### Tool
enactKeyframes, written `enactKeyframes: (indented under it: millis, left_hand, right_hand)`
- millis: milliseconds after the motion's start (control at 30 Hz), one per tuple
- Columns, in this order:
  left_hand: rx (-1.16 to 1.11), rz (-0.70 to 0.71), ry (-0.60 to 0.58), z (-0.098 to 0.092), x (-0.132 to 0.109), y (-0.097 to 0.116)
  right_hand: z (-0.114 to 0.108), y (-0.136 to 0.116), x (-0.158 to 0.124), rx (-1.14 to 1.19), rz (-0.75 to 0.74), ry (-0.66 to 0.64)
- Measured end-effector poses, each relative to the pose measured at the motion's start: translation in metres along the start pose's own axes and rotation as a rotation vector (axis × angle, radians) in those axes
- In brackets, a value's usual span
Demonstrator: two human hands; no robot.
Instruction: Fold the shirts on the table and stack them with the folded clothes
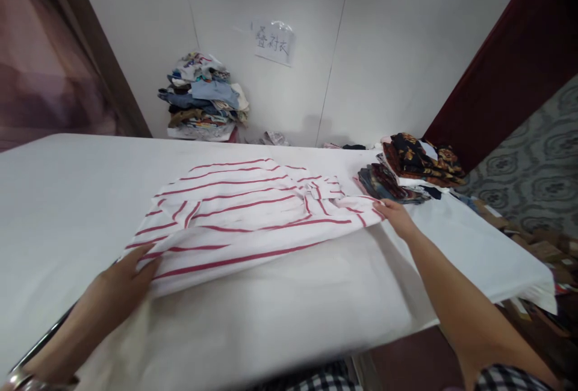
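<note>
A white shirt with red stripes (244, 198) lies across the table, its near edge lifted and stretched between my hands. My left hand (130, 279) is closed on the shirt's near left corner; part of its fingers is hidden by the cloth. At the other end, my right hand (396, 216) pinches the shirt's right end near the collar side. Toward the far right of the shirt, the cloth is bunched and a folded piece sticks up.
A white cloth covers the table (67, 198). Behind it stands a tall heap of clothes (205, 99) by the wall. Folded garments (418, 162) are stacked at the right. A paper sign (273, 43) hangs on the wall, and a curtain (45, 65) is at the left.
</note>
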State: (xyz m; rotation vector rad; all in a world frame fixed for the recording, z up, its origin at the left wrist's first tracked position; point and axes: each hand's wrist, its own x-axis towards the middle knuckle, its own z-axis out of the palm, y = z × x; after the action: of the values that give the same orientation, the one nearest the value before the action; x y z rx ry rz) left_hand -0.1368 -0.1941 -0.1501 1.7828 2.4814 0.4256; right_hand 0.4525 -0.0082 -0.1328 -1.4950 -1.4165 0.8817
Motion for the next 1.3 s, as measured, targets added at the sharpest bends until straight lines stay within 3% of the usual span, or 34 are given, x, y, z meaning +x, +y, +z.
enactKeyframes:
  millis: [133, 233, 300, 467, 567, 700, 800, 933, 1033, 1133, 1233, 1300]
  left_hand:
    - [0.071, 0.215, -0.162, 0.017, -0.026, -0.013]
    - [0.141, 0.275, -0.216, 0.021, -0.038, -0.016]
    - [0.161, 0.252, -0.220, 0.014, -0.038, -0.010]
    - [0.059, 0.000, -0.289, -0.023, -0.022, 0.033]
    - [0.029, -0.141, -0.315, -0.032, -0.012, 0.063]
    - [0.045, -0.107, -0.328, -0.023, -0.006, 0.085]
    - [-0.014, -0.020, -0.280, -0.021, -0.009, 0.088]
    - [-0.144, -0.115, -0.100, -0.038, -0.013, 0.085]
    - [-0.146, -0.198, 0.004, -0.043, -0.007, 0.077]
    - [-0.020, -0.186, -0.058, -0.033, 0.004, 0.071]
    - [0.109, -0.132, -0.176, -0.020, 0.009, 0.070]
    - [0.146, -0.091, -0.122, -0.017, 0.007, 0.073]
  right_hand:
    - [-0.035, 0.018, -0.030, -0.273, 0.042, -0.059]
    - [-0.037, 0.033, -0.051, -0.456, 0.037, -0.056]
    - [-0.032, 0.032, -0.058, -0.559, 0.000, -0.040]
    - [-0.004, -0.003, -0.053, -0.735, -0.190, -0.012]
    - [0.024, -0.025, -0.040, -0.821, -0.190, -0.091]
    - [0.060, -0.038, -0.016, -1.002, -0.074, -0.232]
    - [0.075, -0.038, 0.001, -1.077, -0.093, -0.277]
    - [0.076, -0.037, 0.016, -1.077, -0.171, -0.226]
    - [0.074, -0.040, 0.028, -0.876, -0.242, 0.012]
    - [0.079, -0.039, 0.042, -0.519, -0.247, 0.208]
    - [0.087, -0.029, 0.051, -0.397, -0.181, 0.176]
    - [0.090, -0.020, 0.050, -0.399, -0.143, 0.119]
